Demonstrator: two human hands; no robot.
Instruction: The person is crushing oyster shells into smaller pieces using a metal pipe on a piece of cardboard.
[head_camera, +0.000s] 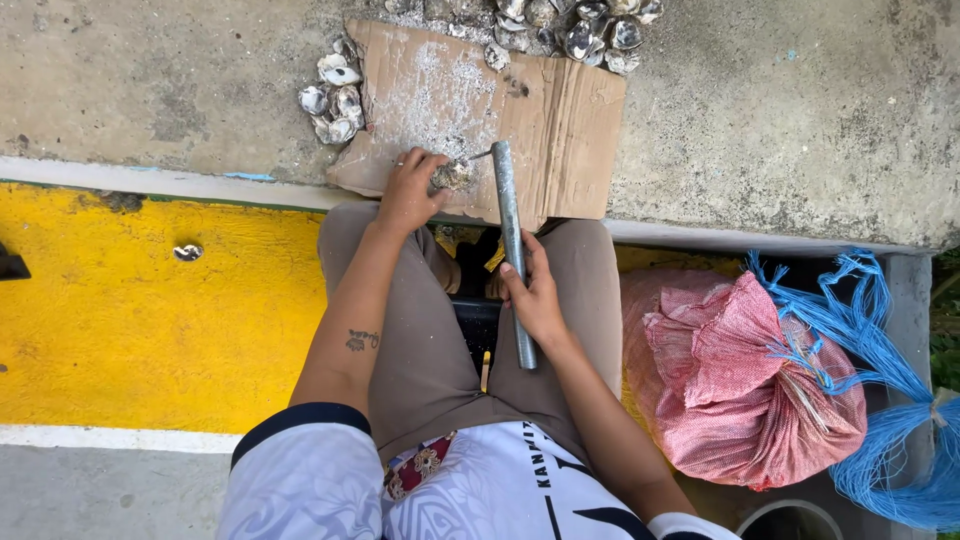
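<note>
Left arm: extended forward over the left knee, forearm bare, a small tattoo showing on it.
Left hand (408, 190): fingers curled down and closed on an oyster shell (452, 175), pinning it to the cardboard sheet (560, 120).
Right arm: bent, forearm angled in toward the lap.
Right hand (535, 295): wrapped shut around the lower part of a grey metal rod (511, 235), thumb along the shaft.
Rod: runs from the lap up to the cardboard; its upper end carries a thin spike that meets the held shell.
Cardboard sheet: flat on the concrete ledge (800, 110), dusted with white shell grit.
Loose shells: one pile (333, 100) at the cardboard's left edge, another (585, 30) at its top edge.
Red mesh sack (740, 380): beside the right thigh, bulging and closed; contents cannot be told.
Blue cord (880, 380): bundled against the sack.
</note>
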